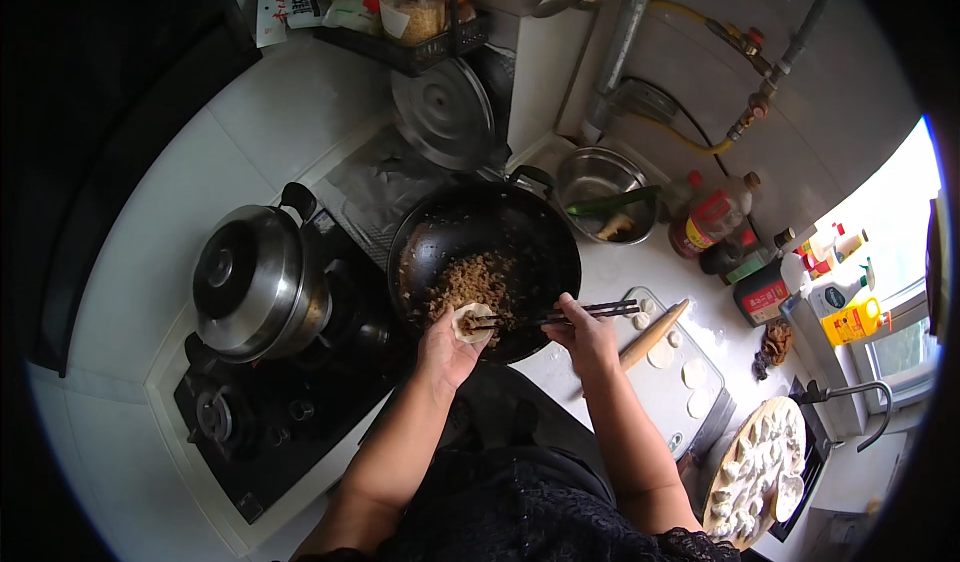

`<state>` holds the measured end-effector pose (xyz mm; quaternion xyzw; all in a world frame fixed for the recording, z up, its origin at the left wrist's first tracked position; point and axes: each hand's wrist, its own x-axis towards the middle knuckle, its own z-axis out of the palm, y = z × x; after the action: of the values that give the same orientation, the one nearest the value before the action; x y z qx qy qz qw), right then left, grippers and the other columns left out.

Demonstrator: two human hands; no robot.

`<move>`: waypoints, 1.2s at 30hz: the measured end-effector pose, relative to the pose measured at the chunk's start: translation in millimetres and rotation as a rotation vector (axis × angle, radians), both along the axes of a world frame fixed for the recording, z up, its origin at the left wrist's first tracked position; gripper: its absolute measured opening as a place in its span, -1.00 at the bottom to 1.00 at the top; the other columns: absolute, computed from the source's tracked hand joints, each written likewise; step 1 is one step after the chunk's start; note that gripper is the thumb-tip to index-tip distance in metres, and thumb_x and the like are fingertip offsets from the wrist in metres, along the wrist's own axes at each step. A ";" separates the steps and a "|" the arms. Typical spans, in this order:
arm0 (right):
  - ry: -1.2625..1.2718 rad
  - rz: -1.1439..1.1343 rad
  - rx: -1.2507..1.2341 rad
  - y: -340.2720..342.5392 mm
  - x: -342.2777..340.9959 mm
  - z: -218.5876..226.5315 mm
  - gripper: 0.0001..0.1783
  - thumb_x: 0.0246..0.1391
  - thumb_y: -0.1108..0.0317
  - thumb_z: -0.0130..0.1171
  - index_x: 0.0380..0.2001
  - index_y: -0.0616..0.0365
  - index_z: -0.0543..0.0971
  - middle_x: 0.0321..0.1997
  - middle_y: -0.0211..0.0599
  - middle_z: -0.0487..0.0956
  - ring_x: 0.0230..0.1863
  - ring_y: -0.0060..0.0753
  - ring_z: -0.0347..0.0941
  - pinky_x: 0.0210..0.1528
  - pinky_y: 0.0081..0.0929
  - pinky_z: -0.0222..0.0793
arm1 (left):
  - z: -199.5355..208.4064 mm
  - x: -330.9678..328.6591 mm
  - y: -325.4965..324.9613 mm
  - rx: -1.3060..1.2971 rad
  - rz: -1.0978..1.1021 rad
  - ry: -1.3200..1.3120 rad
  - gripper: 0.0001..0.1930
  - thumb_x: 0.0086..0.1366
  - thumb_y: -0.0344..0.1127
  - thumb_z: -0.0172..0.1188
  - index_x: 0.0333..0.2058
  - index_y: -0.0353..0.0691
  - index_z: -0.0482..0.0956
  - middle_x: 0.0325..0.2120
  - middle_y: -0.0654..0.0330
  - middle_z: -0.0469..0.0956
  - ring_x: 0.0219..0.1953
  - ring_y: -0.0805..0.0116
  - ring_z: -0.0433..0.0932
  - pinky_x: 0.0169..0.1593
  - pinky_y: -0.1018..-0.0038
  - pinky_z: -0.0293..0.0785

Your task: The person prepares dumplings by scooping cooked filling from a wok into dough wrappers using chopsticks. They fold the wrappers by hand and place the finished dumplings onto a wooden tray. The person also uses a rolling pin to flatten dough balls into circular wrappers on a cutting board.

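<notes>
A round dough wrapper [472, 324] is held in the cupped left hand [447, 350], above the near side of a black wok [540, 227], with a little brown filling seen on it. A pair of dark chopsticks [528, 320] is gripped in the right hand [588, 337]. The hands are apart, and the gap between them is bridged by the chopsticks: their long axis is laid nearly crosswise, with the tips at the wrapper and the back ends past the right hand. Whether the filling is pressed or only touched by the tips cannot be told. The loose minced filling [478, 280] is heaped in the wok, just beyond the wrapper, and lies nearer to the left hand. On the tabletop [600, 267], a wooden rolling pin [655, 334] is set aslant by the right wrist, beside further flat wrappers [694, 373].
</notes>
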<state>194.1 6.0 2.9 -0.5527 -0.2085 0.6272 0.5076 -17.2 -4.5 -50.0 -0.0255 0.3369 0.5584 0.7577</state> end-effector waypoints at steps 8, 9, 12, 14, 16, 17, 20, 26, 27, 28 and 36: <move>-0.039 0.001 0.082 5.8 4.6 7.7 -0.68 0.05 0.20 0.24 -0.37 0.30 0.52 -0.45 -0.22 0.54 -0.54 -0.37 0.55 -0.55 -0.58 0.48 | 12.0 2.9 0.9 -0.002 0.001 0.021 -0.61 0.43 -0.08 -0.24 -0.10 -0.26 0.43 -0.22 0.11 0.54 -0.12 0.21 0.51 -0.04 0.31 0.46; -0.056 0.013 0.082 7.2 2.0 4.7 -0.68 0.05 0.20 0.24 -0.37 0.30 0.52 -0.45 -0.22 0.55 -0.54 -0.37 0.55 -0.55 -0.58 0.48 | 13.4 3.2 0.5 -0.016 0.012 0.010 -0.60 0.43 -0.07 -0.25 -0.10 -0.26 0.42 -0.21 0.11 0.54 -0.11 0.20 0.51 -0.04 0.30 0.47; -0.063 0.033 0.100 14.6 3.8 -0.3 -0.69 0.04 0.20 0.26 -0.40 0.28 0.52 -0.48 -0.25 0.54 -0.55 -0.38 0.54 -0.55 -0.56 0.48 | 11.8 -0.4 -1.3 -0.025 0.037 -0.028 -0.59 0.43 -0.06 -0.24 -0.09 -0.28 0.41 -0.18 0.07 0.53 -0.09 0.15 0.51 -0.03 0.28 0.48; -0.034 -0.040 0.121 26.3 8.4 -3.2 -0.69 0.04 0.20 0.26 -0.41 0.28 0.52 -0.49 -0.27 0.53 -0.57 -0.41 0.53 -0.55 -0.57 0.47 | 2.6 -10.1 -2.9 0.012 0.040 -0.061 -0.57 0.42 -0.05 -0.22 -0.06 -0.30 0.40 -0.14 0.03 0.51 -0.05 0.08 0.49 -0.01 0.25 0.48; -0.192 -0.133 0.182 43.1 8.2 -15.4 -0.70 0.03 0.21 0.26 -0.41 0.28 0.54 -0.51 -0.29 0.53 -0.61 -0.48 0.50 -0.58 -0.60 0.44 | -3.9 -17.0 -4.2 0.001 0.049 -0.040 -0.57 0.42 -0.05 -0.24 -0.07 -0.31 0.40 -0.15 0.02 0.51 -0.04 0.06 0.49 -0.02 0.25 0.49; -0.310 -0.142 0.177 51.7 8.6 -30.3 -0.69 0.03 0.21 0.27 -0.41 0.29 0.55 -0.52 -0.30 0.54 -0.63 -0.50 0.48 -0.58 -0.61 0.43 | -5.7 -18.0 -4.6 -0.004 0.050 -0.031 -0.57 0.42 -0.06 -0.24 -0.07 -0.31 0.40 -0.15 0.02 0.52 -0.04 0.05 0.49 -0.03 0.26 0.50; -0.559 -0.133 0.171 69.7 -1.3 -66.3 -0.68 0.01 0.21 0.29 -0.42 0.32 0.58 -0.58 -0.34 0.54 -0.65 -0.53 0.46 -0.60 -0.61 0.40 | 3.7 -15.6 -7.1 -0.023 0.046 -0.018 -0.58 0.44 -0.06 -0.28 -0.12 -0.27 0.43 -0.19 0.07 0.53 -0.12 0.10 0.53 -0.07 0.30 0.52; -0.507 -0.202 0.134 82.9 -24.1 -86.8 -0.70 -0.01 0.26 0.31 -0.46 0.35 0.57 -0.58 -0.29 0.55 -0.62 -0.51 0.48 -0.58 -0.56 0.47 | -1.4 -19.8 -9.7 -0.026 0.048 -0.018 -0.57 0.43 -0.05 -0.26 -0.08 -0.30 0.41 -0.14 0.02 0.52 -0.04 0.03 0.49 -0.03 0.27 0.50; -0.533 -0.181 0.129 81.7 -27.3 -83.0 -0.70 -0.01 0.27 0.30 -0.47 0.36 0.57 -0.57 -0.28 0.55 -0.61 -0.50 0.48 -0.58 -0.56 0.48 | -2.2 -20.6 -9.9 -0.025 0.054 -0.013 -0.57 0.43 -0.05 -0.26 -0.08 -0.30 0.41 -0.14 0.03 0.52 -0.04 0.04 0.49 -0.03 0.27 0.50; -0.560 -0.162 0.125 80.4 -29.5 -79.9 -0.71 -0.01 0.28 0.30 -0.47 0.37 0.56 -0.56 -0.28 0.55 -0.61 -0.49 0.48 -0.58 -0.55 0.49 | -3.1 -21.7 -10.1 -0.025 0.058 -0.008 -0.57 0.43 -0.05 -0.26 -0.09 -0.30 0.41 -0.14 0.03 0.52 -0.04 0.04 0.49 -0.03 0.28 0.50; -0.184 -0.187 0.093 69.1 -18.0 -49.7 -0.75 0.02 0.31 0.27 -0.44 0.32 0.52 -0.46 -0.25 0.55 -0.60 -0.43 0.50 -0.55 -0.54 0.51 | 0.3 -21.5 -5.4 -0.011 0.051 0.001 -0.58 0.43 -0.06 -0.25 -0.09 -0.29 0.42 -0.16 0.04 0.53 -0.05 0.06 0.50 -0.04 0.27 0.50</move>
<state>176.2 75.2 -46.8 -0.6008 -0.2309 0.5135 0.5675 -38.7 -9.9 -49.7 -0.0380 0.3394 0.5758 0.7429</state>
